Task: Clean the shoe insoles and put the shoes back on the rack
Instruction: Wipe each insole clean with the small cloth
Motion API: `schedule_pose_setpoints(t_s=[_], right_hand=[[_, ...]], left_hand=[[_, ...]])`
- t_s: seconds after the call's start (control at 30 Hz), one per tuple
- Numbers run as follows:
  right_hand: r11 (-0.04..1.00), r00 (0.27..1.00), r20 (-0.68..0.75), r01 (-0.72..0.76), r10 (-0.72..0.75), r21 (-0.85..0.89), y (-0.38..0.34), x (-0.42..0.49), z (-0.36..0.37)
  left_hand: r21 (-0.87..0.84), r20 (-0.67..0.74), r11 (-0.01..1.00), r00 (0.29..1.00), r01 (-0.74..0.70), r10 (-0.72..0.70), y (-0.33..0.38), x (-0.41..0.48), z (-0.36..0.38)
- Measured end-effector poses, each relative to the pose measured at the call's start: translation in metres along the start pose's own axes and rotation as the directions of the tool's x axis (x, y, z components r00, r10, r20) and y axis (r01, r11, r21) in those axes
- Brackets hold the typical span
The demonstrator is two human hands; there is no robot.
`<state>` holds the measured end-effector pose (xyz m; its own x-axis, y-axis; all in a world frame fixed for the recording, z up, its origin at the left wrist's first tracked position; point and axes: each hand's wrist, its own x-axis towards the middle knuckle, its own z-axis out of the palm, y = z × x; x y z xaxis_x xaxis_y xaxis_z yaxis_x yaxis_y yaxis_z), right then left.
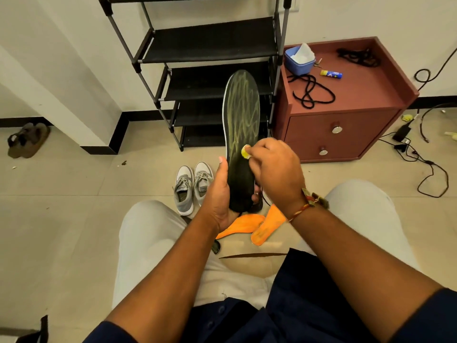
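Observation:
My left hand (221, 194) grips the heel end of a dark insole (241, 115) with yellow-green wavy marks, held upright in front of me. My right hand (274, 169) pinches a small yellow piece (245, 151) and presses it against the insole's right edge near the middle. Two orange insoles (259, 227) lie on the floor between my knees. A pair of grey sneakers (193, 185) stands on the floor to the left of my hands. The black shoe rack (210, 55) stands against the wall behind the insole, its shelves bare.
A red-brown bedside cabinet (346, 115) to the right of the rack carries a blue tissue box (299, 59), black laces (311, 91) and a yellow-blue tube (331, 74). Cables and a charger (405, 134) trail on the floor at right. Brown sandals (27, 139) lie far left.

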<state>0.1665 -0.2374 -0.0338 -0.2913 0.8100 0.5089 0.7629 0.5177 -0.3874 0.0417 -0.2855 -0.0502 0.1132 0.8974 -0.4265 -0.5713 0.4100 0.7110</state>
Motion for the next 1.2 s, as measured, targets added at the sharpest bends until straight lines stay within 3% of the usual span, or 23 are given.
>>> schedule_pose_setpoints(t_s=[0.1,0.2,0.4,0.5,0.67,0.97,1.2], right_hand=[[0.992,0.992,-0.020,-0.125,0.125,-0.010,0.031,0.013,-0.005],[0.977,0.985,0.012,-0.171,0.171,0.124,0.033,0.007,-0.002],[0.914,0.949,-0.093,-0.261,0.302,0.309,0.031,0.007,-0.006],[0.935,0.985,-0.085,-0.116,0.153,0.335,0.020,0.003,-0.004],[0.960,0.992,0.084,0.067,-0.093,0.271,0.002,-0.001,0.013],[0.909,0.929,0.249,0.166,-0.275,0.383,-0.016,-0.025,0.024],[0.924,0.922,0.192,0.286,-0.338,0.252,-0.011,-0.021,0.022]], left_hand=[[0.054,0.026,0.998,0.999,0.031,-0.033,-0.004,-0.001,0.000],[0.055,0.038,0.998,0.999,0.014,-0.016,-0.005,0.000,0.003],[-0.063,-0.048,0.998,0.999,-0.027,0.024,0.005,0.009,-0.012],[-0.102,-0.109,0.993,0.993,-0.061,0.050,0.007,0.011,-0.016],[-0.134,-0.075,0.988,0.995,-0.082,0.072,0.003,0.013,-0.016],[-0.073,-0.257,0.987,0.958,-0.147,0.124,0.023,0.019,-0.034],[-0.061,-0.168,0.995,0.984,-0.074,0.063,0.017,0.011,-0.027]])
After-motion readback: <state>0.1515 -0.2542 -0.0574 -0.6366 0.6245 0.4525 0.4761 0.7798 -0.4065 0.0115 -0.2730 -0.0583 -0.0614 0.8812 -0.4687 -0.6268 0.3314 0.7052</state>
